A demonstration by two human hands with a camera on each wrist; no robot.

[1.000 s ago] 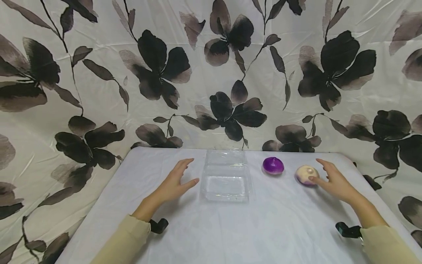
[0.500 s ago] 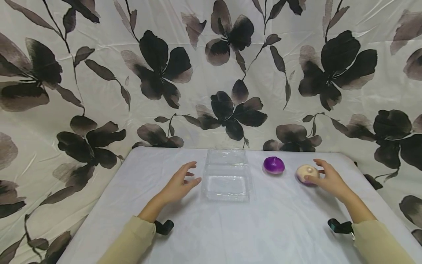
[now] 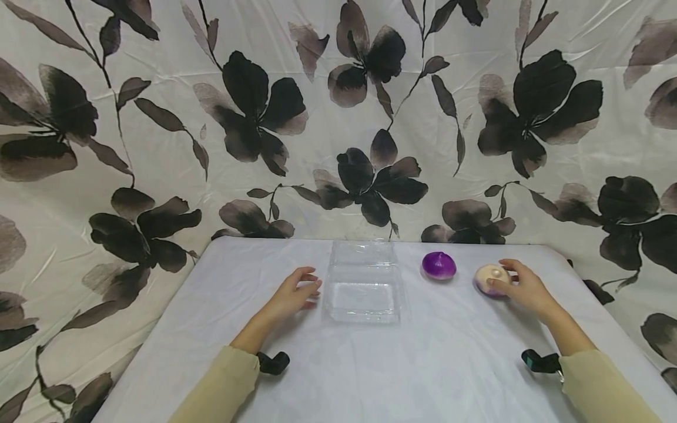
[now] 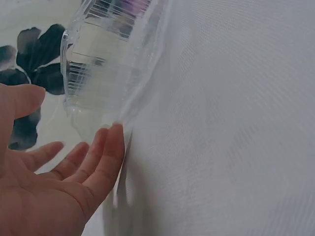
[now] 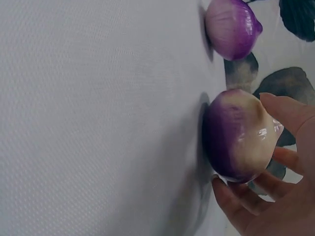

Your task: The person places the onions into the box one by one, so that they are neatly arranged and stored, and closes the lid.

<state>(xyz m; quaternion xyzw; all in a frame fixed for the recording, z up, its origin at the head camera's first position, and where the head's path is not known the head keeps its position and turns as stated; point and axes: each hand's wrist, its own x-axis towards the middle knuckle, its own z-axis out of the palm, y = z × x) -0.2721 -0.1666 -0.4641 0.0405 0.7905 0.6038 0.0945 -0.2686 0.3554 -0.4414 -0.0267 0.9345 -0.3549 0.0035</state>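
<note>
A cream-and-purple turnip (image 3: pixel 489 280) rests on the white cloth at the right, its purple part down. My right hand (image 3: pixel 530 289) curves round it; in the right wrist view the thumb (image 5: pixel 283 109) lies against one side and the fingers (image 5: pixel 241 204) against the other. Left of it sits a purple onion (image 3: pixel 438 266), apart from the hand. A clear plastic clamshell box (image 3: pixel 364 299) stands with its lid raised behind it. Beside its left edge hovers my left hand (image 3: pixel 291 294), fingers loosely bent and holding nothing; whether the fingertips touch the box is unclear.
A white cloth covers the table (image 3: pixel 359 376), whose far edge meets a hanging flowered curtain (image 3: pixel 370 117). Black wrist cameras (image 3: pixel 274 363) jut from both sleeves over the cloth.
My right hand has moved left and closed in round the turnip. My left hand has shifted slightly right, its fingers drawing nearer together. Box and onion stay put.
</note>
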